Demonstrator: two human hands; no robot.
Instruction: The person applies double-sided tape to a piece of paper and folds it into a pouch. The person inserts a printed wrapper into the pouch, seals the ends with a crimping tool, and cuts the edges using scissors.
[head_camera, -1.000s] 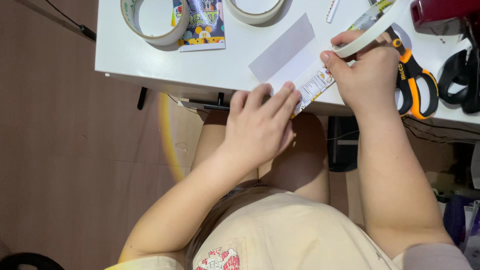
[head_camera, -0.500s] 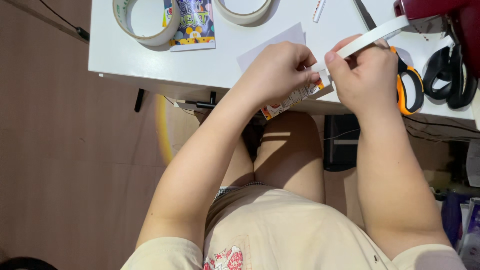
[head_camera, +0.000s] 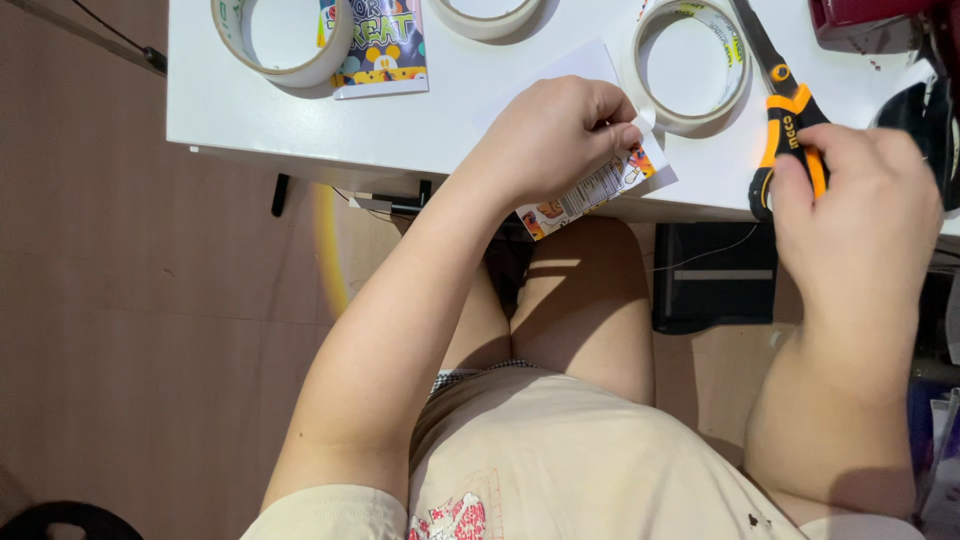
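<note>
My left hand (head_camera: 555, 135) presses a small printed packet (head_camera: 590, 190) with a strip of tape on it against the front edge of the white table (head_camera: 250, 130). A white sheet of paper (head_camera: 570, 65) lies under the hand. My right hand (head_camera: 860, 215) rests over the handles of orange-and-black scissors (head_camera: 785, 110) at the table's right side, fingers curled around them. A roll of tape (head_camera: 690, 65) lies flat between the two hands.
Two more tape rolls (head_camera: 285, 40) (head_camera: 485, 15) and a colourful printed packet (head_camera: 375, 45) lie at the back of the table. A dark red object (head_camera: 865, 15) and black items (head_camera: 925, 100) crowd the right edge. My legs are under the table.
My right hand let go of the tape strip and moved right onto the scissors. The tape roll now lies flat on the table. My left hand stays on the small packet.
</note>
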